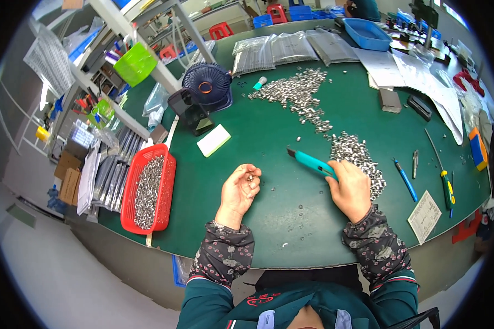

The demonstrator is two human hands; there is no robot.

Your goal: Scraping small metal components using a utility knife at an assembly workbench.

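My left hand (240, 189) is curled, palm up, around a small metal ring (250, 177) that shows between its fingers. In my right hand (350, 189) is a teal utility knife (315, 164), its dark tip pointing up and left, a little apart from the left hand. Close beyond the right hand lies a pile of small silver metal rings (352, 151), partly hidden by that hand. A larger heap of the same rings (296, 90) spreads farther back on the green table (280, 219). A few tiny dark bits lie between my forearms.
At left stands a red basket (172, 189) of metal pieces. Behind it are a phone (191, 111), a dark fan (207, 85) and a pale yellow block (213, 140). To the right lie a blue pen (405, 180), a screwdriver (446, 186) and a paper slip (424, 217). Bagged parts line the back.
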